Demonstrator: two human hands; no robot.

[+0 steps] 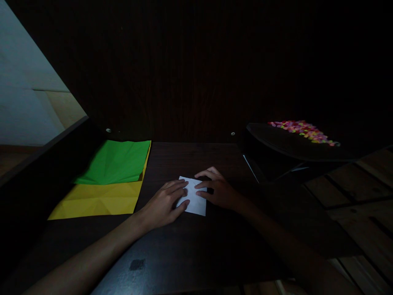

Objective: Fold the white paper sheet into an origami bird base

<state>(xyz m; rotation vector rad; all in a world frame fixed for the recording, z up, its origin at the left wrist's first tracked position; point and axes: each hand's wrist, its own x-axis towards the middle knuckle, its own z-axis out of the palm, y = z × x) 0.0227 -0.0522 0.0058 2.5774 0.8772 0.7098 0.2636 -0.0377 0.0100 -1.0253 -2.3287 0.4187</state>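
here, the left hand (171,201) lies unclenched over the white paper square (198,206) on the tabletop (184,250); at the square's three o'clock, the right hand (220,191) splays loosely, pinching nothing. uneven pressure could skew or crease it. green paper (121,162) overlaps yellow paper (102,200) toward ten o'clock.

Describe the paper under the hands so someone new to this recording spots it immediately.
On the dark tabletop, look between the left hand and the right hand. Fingers of both lie over a small, squarish white paper. Its white colour and smaller size set it apart from the green sheet and yellow sheet to its left.
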